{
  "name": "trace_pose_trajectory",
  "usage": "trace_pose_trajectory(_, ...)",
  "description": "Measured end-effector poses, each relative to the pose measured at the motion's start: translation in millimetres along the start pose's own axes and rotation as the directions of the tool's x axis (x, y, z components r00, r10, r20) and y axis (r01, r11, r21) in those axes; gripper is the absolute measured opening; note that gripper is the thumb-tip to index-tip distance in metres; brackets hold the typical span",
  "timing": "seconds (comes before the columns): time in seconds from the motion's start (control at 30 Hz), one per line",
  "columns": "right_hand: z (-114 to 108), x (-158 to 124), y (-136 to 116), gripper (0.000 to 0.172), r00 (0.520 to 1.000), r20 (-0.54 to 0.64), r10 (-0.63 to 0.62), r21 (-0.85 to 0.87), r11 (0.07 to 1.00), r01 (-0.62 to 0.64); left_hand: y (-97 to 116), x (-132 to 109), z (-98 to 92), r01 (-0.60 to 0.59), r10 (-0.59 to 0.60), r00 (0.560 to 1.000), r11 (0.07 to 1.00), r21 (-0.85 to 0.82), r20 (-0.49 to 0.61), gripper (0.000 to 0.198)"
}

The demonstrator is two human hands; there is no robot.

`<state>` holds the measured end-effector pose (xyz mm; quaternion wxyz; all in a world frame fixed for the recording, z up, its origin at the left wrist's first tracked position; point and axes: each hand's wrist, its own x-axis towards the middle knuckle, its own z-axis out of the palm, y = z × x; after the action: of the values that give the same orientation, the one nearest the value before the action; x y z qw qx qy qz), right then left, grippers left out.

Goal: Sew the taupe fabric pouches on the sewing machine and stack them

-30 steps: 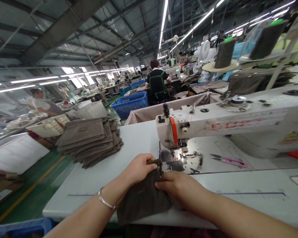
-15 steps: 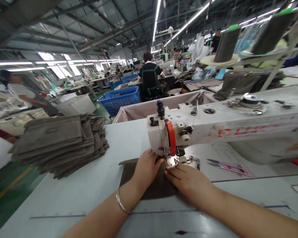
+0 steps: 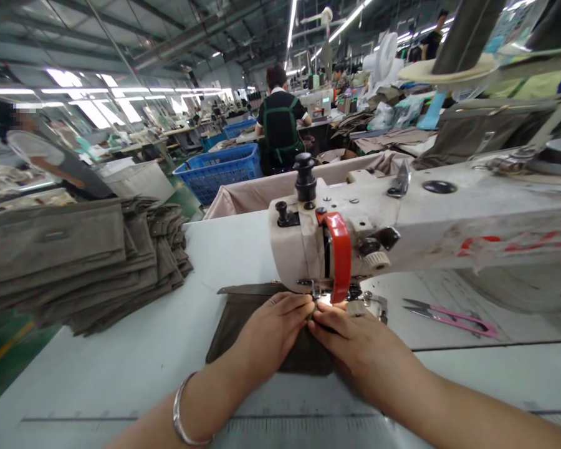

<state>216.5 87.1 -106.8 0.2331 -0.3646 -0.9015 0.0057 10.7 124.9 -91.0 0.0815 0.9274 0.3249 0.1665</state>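
A dark grey-brown fabric piece lies flat on the table under the head of a white sewing machine. My left hand, with a ring and a silver bangle on the wrist, grips its edge just in front of the presser foot. Close beside it, my right hand pinches the same fabric, fingertips nearly meeting the left ones. Both hands are closed. My fingers hide the exact spot under the needle. A lamp lights that area, next to the machine's orange guard.
Pink-handled thread snips lie right of the needle area. A tall stack of similar fabric pieces stands on the left. Beyond the table are a pink cloth-lined bin, a blue basket and a seated person. Another person is at far left.
My left hand has shifted from beside the presser foot to in front of it, its fingers now meeting the right hand's. The view has come closer to the machine.
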Motion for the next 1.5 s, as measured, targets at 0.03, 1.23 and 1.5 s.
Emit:
trace_pose_trajectory(0.03,-1.1,-0.1,0.4,0.035,1.0,0.006,-0.002,0.004,1.0,0.002,1.7,-0.1,0.0,0.011,-0.012,1.0,1.0,-0.005,-0.003,0.031)
trace_pose_trajectory(1.23,-7.4,1.9,-1.5,0.035,0.998,-0.066,0.022,-0.001,1.0,-0.023,5.5,2.8,-3.8,0.011,-0.005,0.998,0.995,-0.095,0.064,0.031)
trace_pose_trajectory(1.5,-8.6,0.1,0.8,0.039,0.999,0.02,0.026,0.043,0.999,-0.026,5.8,2.5,-4.3,0.001,0.0,1.0,0.998,-0.07,0.021,0.033)
